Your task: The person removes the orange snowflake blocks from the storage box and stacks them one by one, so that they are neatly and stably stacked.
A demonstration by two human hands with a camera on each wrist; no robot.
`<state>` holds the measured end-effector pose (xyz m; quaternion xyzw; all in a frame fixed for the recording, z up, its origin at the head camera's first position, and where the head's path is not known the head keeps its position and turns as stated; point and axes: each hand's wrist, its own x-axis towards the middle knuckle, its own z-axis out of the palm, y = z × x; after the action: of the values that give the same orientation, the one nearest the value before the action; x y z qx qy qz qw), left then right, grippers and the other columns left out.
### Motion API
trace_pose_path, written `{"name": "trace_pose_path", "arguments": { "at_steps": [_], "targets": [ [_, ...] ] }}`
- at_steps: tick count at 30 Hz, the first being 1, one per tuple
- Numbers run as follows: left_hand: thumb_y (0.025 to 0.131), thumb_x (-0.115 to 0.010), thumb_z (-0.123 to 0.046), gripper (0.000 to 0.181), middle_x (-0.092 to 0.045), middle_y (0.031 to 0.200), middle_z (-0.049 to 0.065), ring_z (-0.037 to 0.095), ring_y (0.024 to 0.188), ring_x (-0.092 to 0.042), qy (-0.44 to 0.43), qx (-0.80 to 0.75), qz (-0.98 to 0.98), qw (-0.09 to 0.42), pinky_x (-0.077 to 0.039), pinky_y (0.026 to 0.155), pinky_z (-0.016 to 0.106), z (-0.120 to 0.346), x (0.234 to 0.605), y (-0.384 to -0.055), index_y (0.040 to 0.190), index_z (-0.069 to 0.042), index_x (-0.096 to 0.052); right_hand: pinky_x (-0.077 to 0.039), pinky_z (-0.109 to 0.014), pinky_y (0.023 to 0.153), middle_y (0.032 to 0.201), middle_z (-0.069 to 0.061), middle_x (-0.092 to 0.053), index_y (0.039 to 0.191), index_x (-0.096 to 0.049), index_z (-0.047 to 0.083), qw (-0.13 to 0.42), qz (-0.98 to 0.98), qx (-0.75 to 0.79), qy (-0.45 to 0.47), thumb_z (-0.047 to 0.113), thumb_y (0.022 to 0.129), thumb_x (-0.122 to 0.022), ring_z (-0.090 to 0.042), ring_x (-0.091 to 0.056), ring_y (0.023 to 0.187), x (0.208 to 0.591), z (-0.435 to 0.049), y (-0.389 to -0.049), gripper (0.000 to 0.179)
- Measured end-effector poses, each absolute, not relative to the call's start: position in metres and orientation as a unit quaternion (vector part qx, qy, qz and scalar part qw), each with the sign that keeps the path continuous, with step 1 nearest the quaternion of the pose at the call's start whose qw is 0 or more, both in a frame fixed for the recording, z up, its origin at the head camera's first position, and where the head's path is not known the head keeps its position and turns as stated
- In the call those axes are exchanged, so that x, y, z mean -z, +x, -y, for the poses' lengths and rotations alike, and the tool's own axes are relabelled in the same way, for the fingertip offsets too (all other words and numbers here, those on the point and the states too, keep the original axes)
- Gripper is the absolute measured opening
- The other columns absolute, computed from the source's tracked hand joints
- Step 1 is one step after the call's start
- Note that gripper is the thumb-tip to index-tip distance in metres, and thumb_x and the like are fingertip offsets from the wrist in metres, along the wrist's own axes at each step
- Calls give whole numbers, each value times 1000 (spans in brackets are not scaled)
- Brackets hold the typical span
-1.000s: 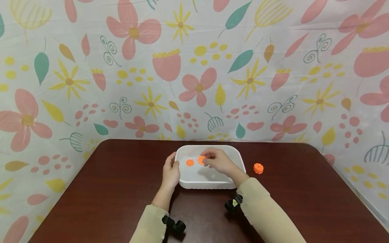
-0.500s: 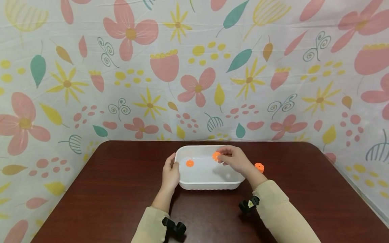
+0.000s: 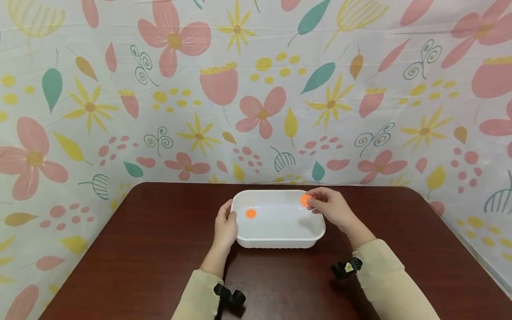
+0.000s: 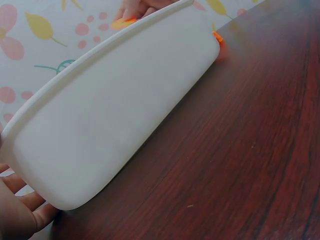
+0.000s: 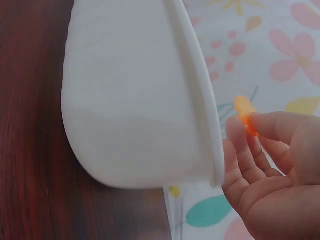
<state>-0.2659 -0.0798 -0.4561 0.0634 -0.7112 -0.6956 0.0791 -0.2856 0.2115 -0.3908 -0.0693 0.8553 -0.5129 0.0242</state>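
Observation:
A white plastic basin [image 3: 280, 241] sits near the back of the table. My left hand [image 3: 226, 226] rests against its left end; in the left wrist view the fingers lie along the outer wall, below the rim. Inside, toward the left, lies an orange notched disc [image 3: 250, 214]. Between thumb and fingertips my right hand [image 3: 330, 206] pinches a second orange disc [image 3: 306, 200], level with the basin's back right corner. The right wrist view shows the pinched disc [image 5: 245, 115] edge-on, beyond the rim.
More orange shows on the table past the basin's right end, a notched piece [image 4: 218, 36] in the left wrist view; in the head view the right hand hides it. The dark wooden table [image 3: 160, 249] runs back to a flower-patterned cloth [image 3: 256, 89].
My right hand has moved right and slightly back with the pinched disc, from over the basin's middle to its right rim. The left hand and the other disc have stayed in place.

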Motion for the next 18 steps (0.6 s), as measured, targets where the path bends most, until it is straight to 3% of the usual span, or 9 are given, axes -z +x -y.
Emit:
{"name": "trace_pose_path", "arguments": {
  "at_steps": [7,18],
  "targets": [
    [98,-38,-11,45,-46,140,15,31,126,-46,63,693,714,79,-39,104,47,80,455,-266,142,-7,-39,-57,-35,77,107,-17,-64,121,-59,1,15,-849,526,-53,23,91,-63,-16,-67,84,391,-225,-283,37],
    [98,-38,-11,45,-46,141,14,29,127,-46,67,695,712,78,-40,104,45,79,454,-265,142,-9,-40,-56,-40,82,109,-15,-62,125,-55,-3,-4,-831,555,-34,24,92,-61,-12,-69,83,401,-243,-277,42]
  ]
}}
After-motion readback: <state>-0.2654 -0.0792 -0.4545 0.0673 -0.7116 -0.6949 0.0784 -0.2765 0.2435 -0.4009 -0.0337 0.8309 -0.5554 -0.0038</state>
